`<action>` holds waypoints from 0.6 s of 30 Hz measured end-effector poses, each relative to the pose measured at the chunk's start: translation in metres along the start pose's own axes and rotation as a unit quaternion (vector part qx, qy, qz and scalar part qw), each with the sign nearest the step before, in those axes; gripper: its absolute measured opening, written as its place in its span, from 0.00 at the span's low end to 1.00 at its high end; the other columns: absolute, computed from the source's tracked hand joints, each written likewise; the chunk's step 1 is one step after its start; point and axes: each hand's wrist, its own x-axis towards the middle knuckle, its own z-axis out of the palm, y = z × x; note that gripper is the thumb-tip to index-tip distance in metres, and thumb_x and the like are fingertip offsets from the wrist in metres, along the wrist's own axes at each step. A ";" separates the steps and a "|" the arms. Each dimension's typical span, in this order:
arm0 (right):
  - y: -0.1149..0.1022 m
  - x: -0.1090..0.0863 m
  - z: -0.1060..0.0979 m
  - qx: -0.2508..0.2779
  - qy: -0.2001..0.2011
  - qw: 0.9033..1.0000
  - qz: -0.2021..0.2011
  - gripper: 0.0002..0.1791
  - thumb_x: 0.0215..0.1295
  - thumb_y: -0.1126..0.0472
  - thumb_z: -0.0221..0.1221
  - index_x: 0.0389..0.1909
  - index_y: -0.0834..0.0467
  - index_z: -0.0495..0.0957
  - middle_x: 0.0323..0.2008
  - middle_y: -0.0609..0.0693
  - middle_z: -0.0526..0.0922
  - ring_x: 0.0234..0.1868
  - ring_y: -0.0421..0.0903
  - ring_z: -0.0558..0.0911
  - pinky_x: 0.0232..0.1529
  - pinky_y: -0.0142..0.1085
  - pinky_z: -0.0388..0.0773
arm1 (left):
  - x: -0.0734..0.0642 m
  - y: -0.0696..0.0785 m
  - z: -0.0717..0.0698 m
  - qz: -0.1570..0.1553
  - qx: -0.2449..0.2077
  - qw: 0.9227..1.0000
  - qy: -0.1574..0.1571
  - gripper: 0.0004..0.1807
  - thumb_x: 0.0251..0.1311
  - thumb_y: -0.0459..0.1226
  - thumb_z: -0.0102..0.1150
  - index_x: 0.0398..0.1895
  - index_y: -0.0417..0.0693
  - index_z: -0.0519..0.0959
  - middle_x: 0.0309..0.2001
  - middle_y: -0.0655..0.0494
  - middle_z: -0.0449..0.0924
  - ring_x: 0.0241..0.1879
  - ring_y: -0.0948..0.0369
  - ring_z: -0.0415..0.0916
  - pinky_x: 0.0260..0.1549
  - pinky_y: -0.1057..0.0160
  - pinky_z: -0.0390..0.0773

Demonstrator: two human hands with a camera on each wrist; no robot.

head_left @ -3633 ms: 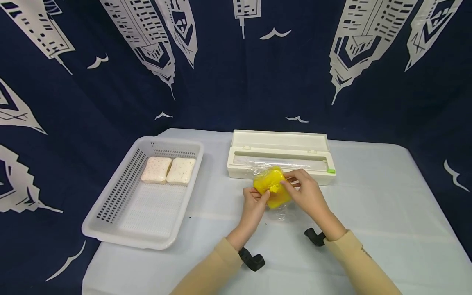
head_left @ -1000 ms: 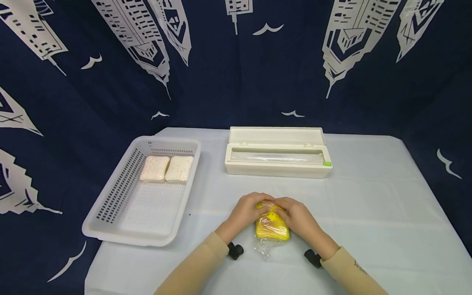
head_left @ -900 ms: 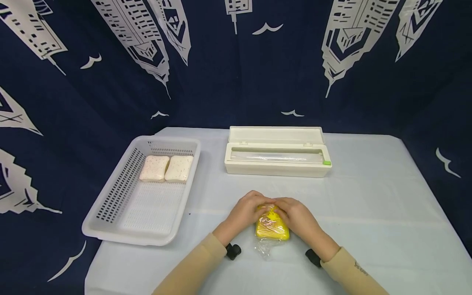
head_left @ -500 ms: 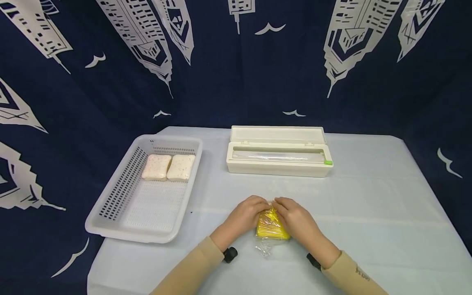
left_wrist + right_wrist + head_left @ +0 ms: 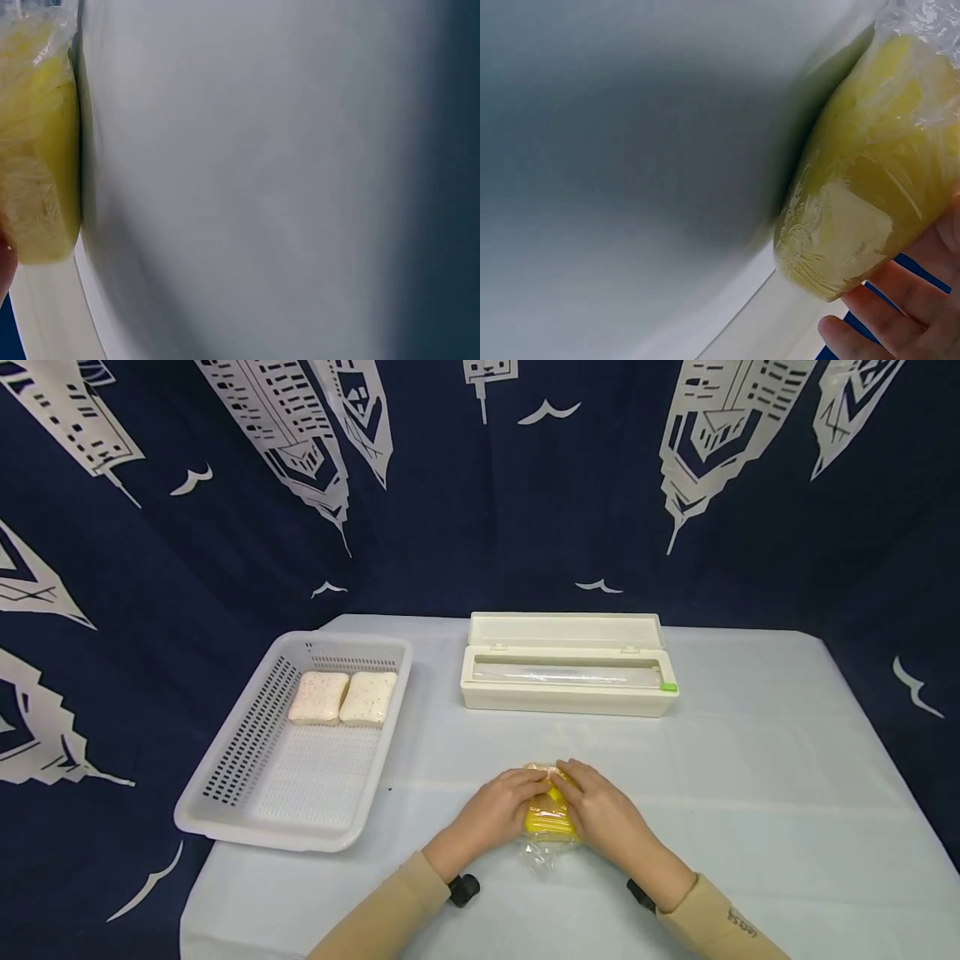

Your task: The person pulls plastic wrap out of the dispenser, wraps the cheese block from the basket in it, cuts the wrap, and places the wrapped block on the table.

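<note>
A yellow block (image 5: 550, 821) wrapped in clear cling film lies on the white table, with loose film (image 5: 538, 853) spreading from its near end. My left hand (image 5: 495, 806) holds its left side, fingers bent over the far part of the top. From the other side my right hand (image 5: 607, 810) grips it, fingertips at the film on top. In the right wrist view, the fingers (image 5: 885, 315) lie along the block's far end. The left wrist view shows the block's smooth side (image 5: 56, 172) and a fingertip at the edge. My hands hide much of the upper face.
Behind the hands stands a cream cling-film dispenser (image 5: 570, 700), lid up, with a clear film roll (image 5: 566, 674) inside. To the left, a white perforated basket (image 5: 345, 839) holds two pale speckled blocks (image 5: 318, 697) (image 5: 368, 698). A dark blue patterned cloth (image 5: 450, 527) hangs behind the table.
The block went from being held up before the dispenser to lying on the table nearer me, turned over in film. Over the last second my fingers shifted across its top, pressing the film.
</note>
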 end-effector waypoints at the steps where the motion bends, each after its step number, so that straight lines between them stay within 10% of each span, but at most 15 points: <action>1: 0.000 0.000 -0.001 0.006 -0.002 1.000 0.004 0.19 0.55 0.69 0.67 0.50 0.67 0.82 0.54 0.62 0.81 0.57 0.59 0.81 0.56 0.47 0.79 | -0.002 0.000 -0.001 -0.006 -0.009 1.000 0.000 0.16 0.70 0.31 0.52 0.57 0.48 0.80 0.62 0.56 0.77 0.64 0.59 0.73 0.64 0.63 0.72; 9: -0.005 -0.013 -0.015 0.073 -0.003 0.996 0.052 0.18 0.57 0.71 0.65 0.51 0.66 0.81 0.57 0.59 0.80 0.60 0.57 0.78 0.58 0.47 0.78 | -0.023 -0.001 -0.017 0.072 -0.039 0.996 0.032 0.19 0.60 0.22 0.53 0.46 0.53 0.82 0.52 0.61 0.81 0.58 0.62 0.75 0.62 0.70 0.71; 18: -0.012 -0.032 -0.020 0.096 0.038 0.994 0.028 0.18 0.47 0.76 0.67 0.41 0.61 0.83 0.49 0.54 0.82 0.51 0.52 0.82 0.45 0.40 0.83 | -0.041 0.014 -0.008 0.193 0.102 0.975 0.029 0.15 0.55 0.32 0.69 0.43 0.60 0.81 0.53 0.58 0.75 0.58 0.60 0.73 0.61 0.68 0.72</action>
